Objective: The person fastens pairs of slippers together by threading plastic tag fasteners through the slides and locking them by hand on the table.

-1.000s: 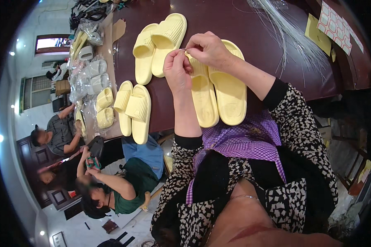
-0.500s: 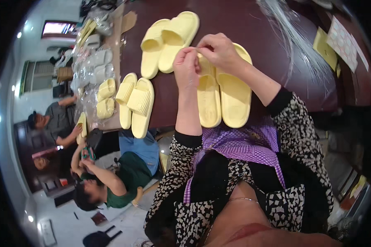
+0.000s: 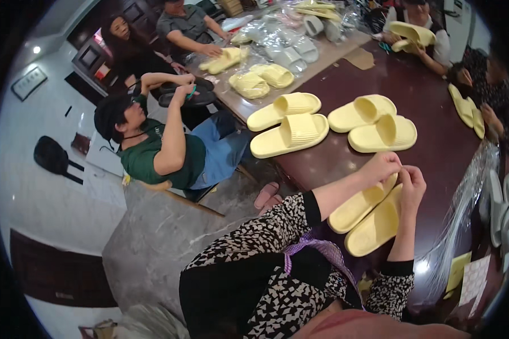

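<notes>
Side by side on the dark red table [image 3: 435, 116], a pair of pale yellow slides [image 3: 373, 229] lies under my hands, with the strap ends partly hidden. Above them my left hand [image 3: 382, 168] is closed in a pinch. My right hand [image 3: 413, 185] is pinched too, its fingertips almost touching the left's. Whatever they hold between them is too small to make out. Beyond my hands lies a second yellow pair [image 3: 379, 121] with smooth straps. To its left is a third pair [image 3: 291, 127] with ribbed straps.
Bagged slippers [image 3: 260, 79] cover the table's far left. At left a seated person [image 3: 169, 141] holds black slippers and green-handled scissors. Several other people handle yellow slippers round the table. Clear strips [image 3: 452, 226], yellow card [image 3: 457, 271] and grey slippers [image 3: 495, 209] lie at right.
The view has swung to the left, so the neighbours and the far side of the table show more. My hands stay pinched together above the same pair of slides.
</notes>
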Available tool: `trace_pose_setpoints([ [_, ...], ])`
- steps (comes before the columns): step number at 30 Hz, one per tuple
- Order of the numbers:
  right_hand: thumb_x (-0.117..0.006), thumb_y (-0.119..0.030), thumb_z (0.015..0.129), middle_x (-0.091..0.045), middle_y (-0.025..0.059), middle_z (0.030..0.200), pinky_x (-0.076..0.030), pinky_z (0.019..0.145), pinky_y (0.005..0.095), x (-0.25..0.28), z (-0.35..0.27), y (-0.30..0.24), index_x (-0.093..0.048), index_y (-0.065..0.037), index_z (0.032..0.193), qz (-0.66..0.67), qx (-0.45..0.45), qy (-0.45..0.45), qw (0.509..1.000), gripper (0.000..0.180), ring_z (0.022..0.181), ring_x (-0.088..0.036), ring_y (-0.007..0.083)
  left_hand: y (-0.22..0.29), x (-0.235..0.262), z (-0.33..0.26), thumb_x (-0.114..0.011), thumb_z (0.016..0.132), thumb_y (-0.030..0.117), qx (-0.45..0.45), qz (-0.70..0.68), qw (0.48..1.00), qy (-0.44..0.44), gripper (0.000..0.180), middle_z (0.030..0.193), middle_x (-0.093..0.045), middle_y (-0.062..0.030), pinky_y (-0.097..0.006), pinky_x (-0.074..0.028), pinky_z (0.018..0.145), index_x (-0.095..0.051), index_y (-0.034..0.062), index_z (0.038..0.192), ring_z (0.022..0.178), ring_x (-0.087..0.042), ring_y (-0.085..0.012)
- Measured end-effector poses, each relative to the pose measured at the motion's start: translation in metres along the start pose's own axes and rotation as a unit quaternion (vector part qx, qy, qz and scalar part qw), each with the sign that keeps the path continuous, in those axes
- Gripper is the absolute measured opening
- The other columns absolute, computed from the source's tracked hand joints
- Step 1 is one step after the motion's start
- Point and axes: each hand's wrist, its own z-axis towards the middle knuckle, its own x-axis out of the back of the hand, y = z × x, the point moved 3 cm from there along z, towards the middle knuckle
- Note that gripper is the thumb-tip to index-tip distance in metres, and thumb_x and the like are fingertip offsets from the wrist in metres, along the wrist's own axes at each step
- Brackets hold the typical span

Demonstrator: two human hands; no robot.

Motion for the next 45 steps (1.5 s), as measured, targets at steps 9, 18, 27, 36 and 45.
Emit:
trace_pose_setpoints([
  [9,-0.056,-0.001,0.087,-0.060,0.0038,0.094,-0.045,0.076,0.0220,0.015,0.009,-0.002,-0.060,0.003,0.099,-0.025,0.100,0.095,0.990,0.013,0.085,-0.056,0.0092,0.019,0.043,-0.042,-0.055,0.080,0.000,-0.245,0.164,0.933,0.207,0.018,0.086,-0.057,-0.0065,-0.022,-0.045,0.059,-0.059,-0.0005,0.098,0.069,-0.056,-0.0104],
  [18,-0.057,-0.005,0.086,-0.062,0.0059,0.082,-0.047,0.062,0.0247,0.024,-0.099,-0.048,-0.060,0.004,0.103,-0.140,-0.048,-0.138,0.979,0.019,0.068,-0.057,0.0108,-0.022,0.156,-0.125,-0.054,0.078,-0.004,-0.228,0.323,0.866,0.308,0.018,0.092,-0.056,-0.0129,-0.027,-0.047,0.062,-0.057,-0.0016,0.096,0.072,-0.060,-0.0203],
  [27,-0.067,-0.018,0.077,-0.058,0.0144,0.066,-0.045,0.057,0.0351,0.000,-0.090,-0.037,-0.057,0.005,0.082,-0.361,-0.118,-0.017,0.925,0.025,0.062,-0.058,0.0253,-0.015,0.131,-0.113,-0.058,0.073,0.002,-0.268,0.439,0.823,0.241,0.021,0.095,-0.058,-0.0142,-0.042,-0.044,0.078,-0.058,0.0038,0.094,0.087,-0.056,-0.0335],
  [36,-0.057,-0.023,0.080,-0.063,0.0190,0.076,-0.048,0.065,0.0435,-0.013,-0.082,-0.034,-0.063,-0.002,0.081,-0.436,-0.153,0.084,0.883,0.021,0.072,-0.062,0.0338,-0.013,0.132,-0.121,-0.053,0.081,-0.003,-0.293,0.444,0.828,0.179,0.011,0.088,-0.058,-0.0161,-0.037,-0.046,0.076,-0.060,-0.0034,0.090,0.083,-0.057,-0.0316],
  [45,-0.056,-0.017,0.074,-0.063,0.0175,0.077,-0.048,0.068,0.0431,0.122,-0.076,-0.076,-0.065,-0.007,0.087,-0.505,-0.019,0.174,0.845,0.019,0.073,-0.061,0.0322,-0.015,0.136,-0.128,-0.053,0.082,-0.002,-0.280,0.472,0.811,0.204,0.012,0.089,-0.059,-0.0159,-0.037,-0.047,0.077,-0.060,-0.0036,0.091,0.084,-0.057,-0.0309],
])
